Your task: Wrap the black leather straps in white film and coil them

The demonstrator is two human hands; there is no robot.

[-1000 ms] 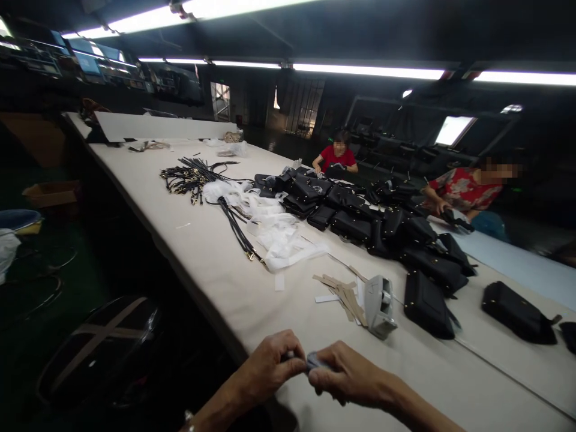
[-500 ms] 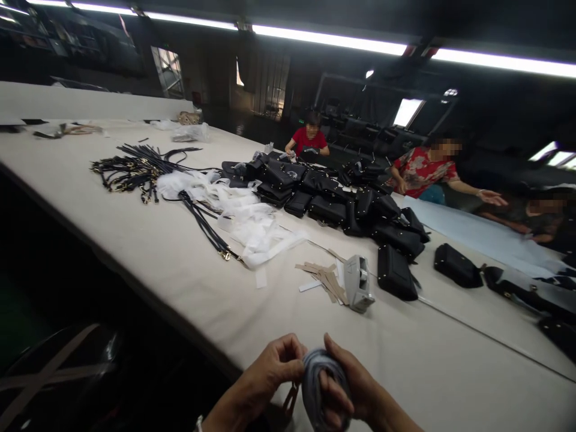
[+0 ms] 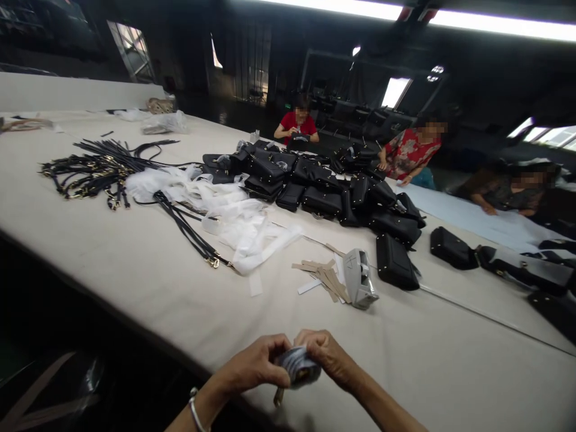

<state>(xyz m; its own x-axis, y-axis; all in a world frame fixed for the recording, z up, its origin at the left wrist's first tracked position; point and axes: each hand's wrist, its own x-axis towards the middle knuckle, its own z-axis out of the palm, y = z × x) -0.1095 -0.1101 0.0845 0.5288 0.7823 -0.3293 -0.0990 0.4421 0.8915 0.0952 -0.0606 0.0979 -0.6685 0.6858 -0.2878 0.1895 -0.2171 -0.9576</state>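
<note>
Between my two hands is a coiled bundle (image 3: 299, 367) in thin grey-white wrapping, held just over the near table edge. A short brown end (image 3: 278, 396) hangs below it. My left hand (image 3: 258, 363) grips the bundle's left side between thumb and fingers. My right hand (image 3: 326, 355) is closed on its upper right side, fingers bent over the top. What lies inside the coil is mostly hidden. Beyond my hands stand a grey tape dispenser (image 3: 359, 281) and a loose pile of tan strips (image 3: 321, 277).
Black bags (image 3: 321, 201) are heaped mid-table, with single ones farther right. White wrapping strips (image 3: 243, 225) and dark straps with gold clasps (image 3: 85, 174) lie left. Several people sit along the far side, one in a red shirt (image 3: 300, 123). The pale table (image 3: 157, 270) ends at lower left.
My right hand has come out of the coil's opening and now grips its top. The bundle looks smaller and sits a little left. A far person's outstretched arm has drawn back to the table.
</note>
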